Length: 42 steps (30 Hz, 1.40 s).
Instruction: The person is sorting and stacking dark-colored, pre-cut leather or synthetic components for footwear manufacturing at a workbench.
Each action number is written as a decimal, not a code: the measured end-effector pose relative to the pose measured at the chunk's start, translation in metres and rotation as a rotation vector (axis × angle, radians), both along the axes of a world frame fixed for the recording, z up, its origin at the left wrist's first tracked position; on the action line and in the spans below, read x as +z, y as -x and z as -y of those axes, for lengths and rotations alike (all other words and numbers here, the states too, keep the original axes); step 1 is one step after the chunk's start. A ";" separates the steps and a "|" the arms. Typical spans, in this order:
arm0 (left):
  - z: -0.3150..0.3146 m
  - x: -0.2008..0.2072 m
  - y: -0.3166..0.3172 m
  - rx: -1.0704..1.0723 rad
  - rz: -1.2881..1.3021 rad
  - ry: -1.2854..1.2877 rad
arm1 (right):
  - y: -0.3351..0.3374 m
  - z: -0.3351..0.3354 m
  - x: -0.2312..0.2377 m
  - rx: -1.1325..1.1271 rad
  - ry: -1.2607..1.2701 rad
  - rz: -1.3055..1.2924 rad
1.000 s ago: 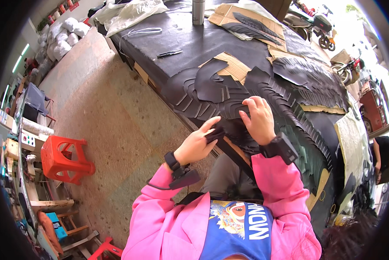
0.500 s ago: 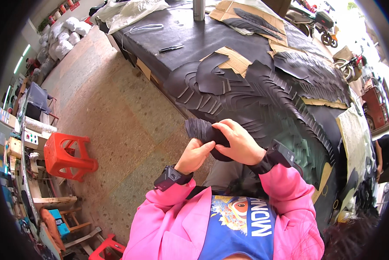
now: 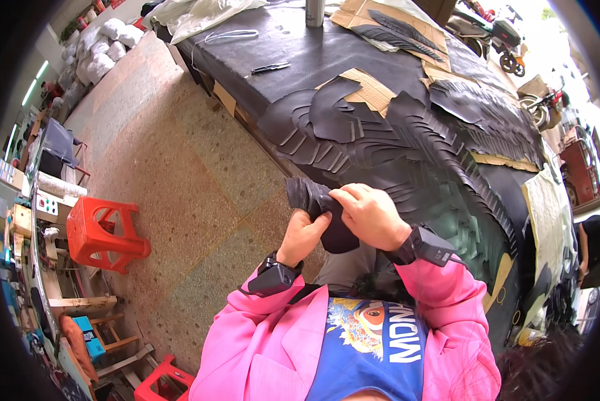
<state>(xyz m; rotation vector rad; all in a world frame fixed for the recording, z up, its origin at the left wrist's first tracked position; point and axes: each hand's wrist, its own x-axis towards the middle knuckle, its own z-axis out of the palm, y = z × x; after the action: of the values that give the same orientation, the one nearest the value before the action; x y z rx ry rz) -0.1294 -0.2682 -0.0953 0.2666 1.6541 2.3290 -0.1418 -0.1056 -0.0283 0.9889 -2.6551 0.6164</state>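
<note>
- A red plastic stool (image 3: 103,230) stands on the speckled floor (image 3: 180,174), well to the left of the bundle of black pieces that the hands hold.
- A second red stool (image 3: 163,381) shows at the lower edge, below and left of the bundle.
- The left hand (image 3: 307,235) sits just under the bundle of black pieces (image 3: 317,204), its fingers curled up around the bundle's lower left part; it is closed on the bundle.
- The bundle is a stack of thin, dark, curved cut pieces, held in the air in front of the person's chest, just off the near edge of the counter (image 3: 353,53).
- The right hand (image 3: 370,215) lies on the right side of the bundle, fingers folded over its top and gripping it; it touches the left hand.
- Both wrists carry a dark strapped device, and both sleeves are bright pink.
- Above the bundle, on the counter, many more black cut pieces (image 3: 393,140) lie fanned out in overlapping rows.
- Farther above the bundle, a pair of dark scissors (image 3: 270,67) lies on the bare black counter top.
- Up and to the right of the bundle, flat sheets of brown cardboard (image 3: 370,93) lie under some of the black pieces.
- Far right of the bundle, parked scooters (image 3: 497,33) stand beyond the counter.
</note>
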 end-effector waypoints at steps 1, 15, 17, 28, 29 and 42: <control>0.001 0.000 0.001 -0.016 0.013 0.053 | 0.005 -0.002 0.001 0.004 -0.057 -0.064; 0.023 -0.014 0.009 0.157 -0.471 0.565 | 0.074 -0.044 -0.012 -0.297 0.490 0.675; 0.023 -0.017 0.013 0.122 -0.543 0.606 | 0.076 -0.040 -0.017 -0.301 0.466 0.707; 0.015 -0.017 0.028 0.104 -0.809 0.747 | 0.078 -0.036 -0.034 -0.353 0.363 0.613; 0.014 -0.017 0.030 0.098 -0.822 0.760 | 0.078 -0.035 -0.033 -0.355 0.363 0.615; 0.006 -0.017 0.045 0.064 -0.946 0.787 | 0.076 -0.033 -0.037 -0.388 0.258 0.509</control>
<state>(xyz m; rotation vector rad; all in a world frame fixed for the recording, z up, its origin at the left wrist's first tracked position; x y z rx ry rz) -0.1741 -0.2746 -0.1128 1.2532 2.8396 1.4064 -0.2180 -0.0730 -0.0656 0.2488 -2.9584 1.2011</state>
